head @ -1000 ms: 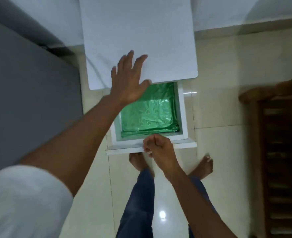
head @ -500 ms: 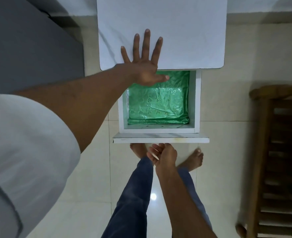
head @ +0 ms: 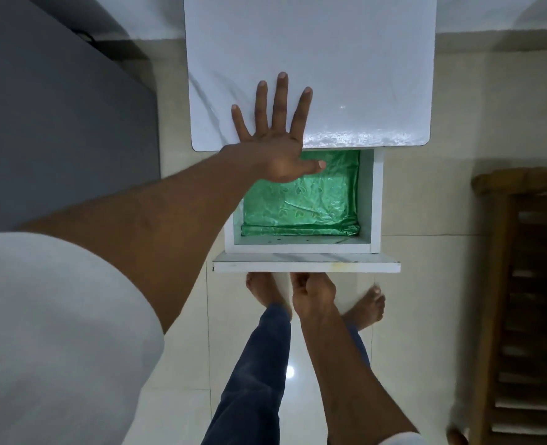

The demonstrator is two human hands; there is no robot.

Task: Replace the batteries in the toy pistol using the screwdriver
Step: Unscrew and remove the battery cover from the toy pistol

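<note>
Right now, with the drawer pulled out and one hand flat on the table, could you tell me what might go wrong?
1. The right hand grips under the drawer front; pulling further could drop the drawer onto the bare feet below.
2. The left hand bears on the tabletop edge; leaning harder might tip the table.

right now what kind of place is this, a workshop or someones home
Most likely a room in a home, not a workshop: glossy tiled floor, a small white cabinet with its drawer open, lined in green foil, and wooden slatted furniture to the side.
</note>
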